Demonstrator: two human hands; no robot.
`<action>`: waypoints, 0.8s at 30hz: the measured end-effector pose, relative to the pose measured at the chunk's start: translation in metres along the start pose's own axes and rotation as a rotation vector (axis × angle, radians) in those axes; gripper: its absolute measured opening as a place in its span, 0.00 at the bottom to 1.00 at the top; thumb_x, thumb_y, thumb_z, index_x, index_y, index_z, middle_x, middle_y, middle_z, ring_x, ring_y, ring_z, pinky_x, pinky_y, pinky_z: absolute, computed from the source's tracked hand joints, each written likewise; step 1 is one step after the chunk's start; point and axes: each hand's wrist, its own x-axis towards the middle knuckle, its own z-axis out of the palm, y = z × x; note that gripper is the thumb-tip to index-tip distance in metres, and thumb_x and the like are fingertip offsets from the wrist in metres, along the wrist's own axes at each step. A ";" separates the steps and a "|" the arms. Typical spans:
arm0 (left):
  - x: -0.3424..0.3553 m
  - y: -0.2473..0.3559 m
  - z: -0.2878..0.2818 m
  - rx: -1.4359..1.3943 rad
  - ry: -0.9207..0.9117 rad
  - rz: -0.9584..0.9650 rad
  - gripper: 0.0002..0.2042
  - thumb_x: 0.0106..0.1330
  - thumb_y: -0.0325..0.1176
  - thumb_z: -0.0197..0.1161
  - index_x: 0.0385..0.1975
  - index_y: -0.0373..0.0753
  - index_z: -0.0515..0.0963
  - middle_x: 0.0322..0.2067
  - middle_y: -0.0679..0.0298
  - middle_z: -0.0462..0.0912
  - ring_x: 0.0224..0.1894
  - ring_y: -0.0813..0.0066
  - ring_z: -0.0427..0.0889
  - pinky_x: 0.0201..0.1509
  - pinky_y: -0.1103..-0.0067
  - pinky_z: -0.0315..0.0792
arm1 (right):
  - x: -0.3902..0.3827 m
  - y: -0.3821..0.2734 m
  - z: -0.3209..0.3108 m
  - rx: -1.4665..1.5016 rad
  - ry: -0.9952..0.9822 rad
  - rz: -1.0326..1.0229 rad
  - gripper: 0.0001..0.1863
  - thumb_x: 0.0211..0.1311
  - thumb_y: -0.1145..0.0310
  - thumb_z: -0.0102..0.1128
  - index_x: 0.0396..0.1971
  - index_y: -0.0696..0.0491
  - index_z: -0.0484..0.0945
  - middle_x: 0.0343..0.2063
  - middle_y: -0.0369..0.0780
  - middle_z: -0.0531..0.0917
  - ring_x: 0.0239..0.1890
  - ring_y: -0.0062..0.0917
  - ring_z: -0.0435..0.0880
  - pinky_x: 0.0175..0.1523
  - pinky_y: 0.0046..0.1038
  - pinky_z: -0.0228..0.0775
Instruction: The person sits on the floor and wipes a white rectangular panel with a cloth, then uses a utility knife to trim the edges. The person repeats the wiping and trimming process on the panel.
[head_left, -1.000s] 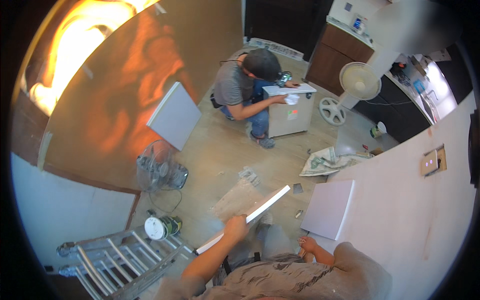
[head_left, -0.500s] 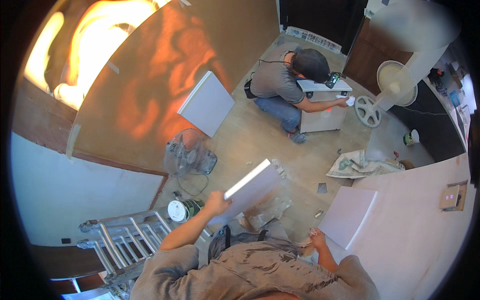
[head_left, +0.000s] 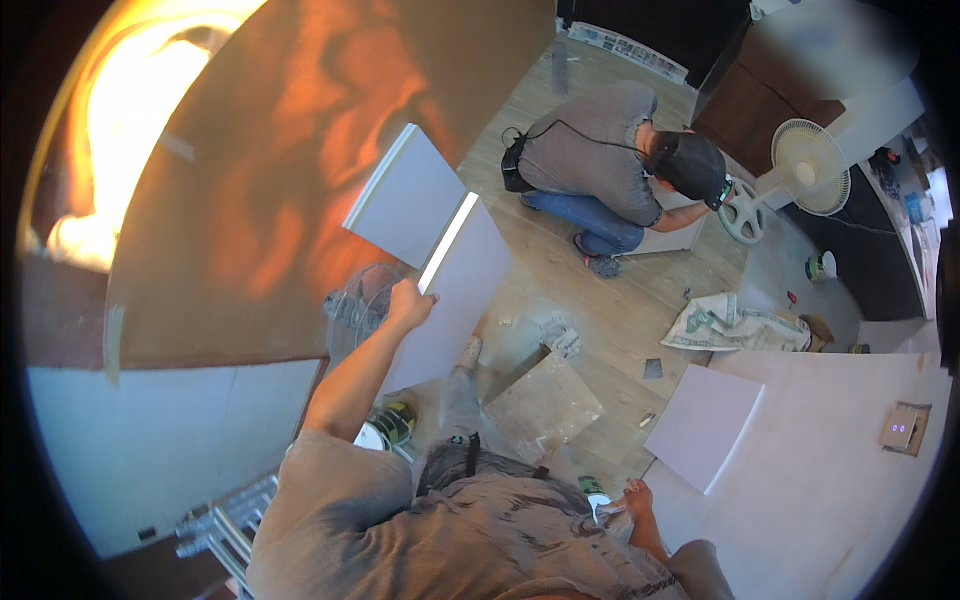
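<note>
In my left hand (head_left: 411, 303) is a thick white panel (head_left: 465, 280), gripped at its long edge and tilted up in front of me on the left. It partly covers a second white panel (head_left: 405, 195) leaning on the brown wall and the floor fan (head_left: 358, 310). My right hand (head_left: 638, 498) is low at my right side, fingers closed around something small and pale that I cannot make out. Close by that hand stands a small green and white can (head_left: 592, 487). A flat dusty board (head_left: 545, 400) lies on the floor before my legs.
A co-worker (head_left: 610, 150) crouches ahead, beside a standing fan (head_left: 808, 170). Another white panel (head_left: 708, 425) leans on the right wall, near a white sack (head_left: 730, 325). On my left are a paint bucket (head_left: 396, 425) and an aluminium ladder (head_left: 232, 525).
My left hand has carried the panel forward and to the left, so it now overlaps the leaning panel and floor fan. The dusty board is more exposed. The co-worker has bent further right.
</note>
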 end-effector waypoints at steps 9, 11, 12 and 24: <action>0.229 -0.051 0.097 0.005 0.048 0.001 0.20 0.56 0.37 0.76 0.42 0.27 0.84 0.40 0.40 0.86 0.45 0.42 0.86 0.51 0.58 0.79 | -0.094 -0.121 0.141 0.223 -0.294 0.028 0.19 0.64 0.80 0.57 0.55 0.54 0.80 0.43 0.38 0.86 0.44 0.20 0.83 0.49 0.24 0.76; 0.282 -0.092 0.124 0.003 0.129 0.030 0.20 0.56 0.37 0.76 0.40 0.27 0.84 0.39 0.40 0.86 0.45 0.42 0.86 0.51 0.58 0.79 | -0.093 -0.140 0.163 -0.034 -0.217 0.033 0.19 0.65 0.80 0.57 0.55 0.55 0.80 0.43 0.37 0.85 0.43 0.18 0.83 0.49 0.23 0.76; 0.307 -0.092 0.123 -0.014 0.084 0.025 0.20 0.55 0.37 0.76 0.40 0.26 0.84 0.39 0.40 0.86 0.44 0.42 0.86 0.51 0.58 0.79 | -0.095 -0.153 0.177 -0.039 -0.201 0.073 0.19 0.65 0.80 0.57 0.55 0.55 0.80 0.43 0.37 0.85 0.43 0.19 0.83 0.49 0.22 0.76; 0.485 -0.115 0.112 0.152 0.037 0.096 0.22 0.52 0.39 0.78 0.39 0.27 0.84 0.38 0.40 0.86 0.44 0.41 0.86 0.50 0.59 0.79 | -0.110 -0.218 0.238 -0.210 -0.155 0.304 0.20 0.65 0.74 0.59 0.57 0.52 0.80 0.41 0.40 0.87 0.45 0.25 0.86 0.51 0.28 0.78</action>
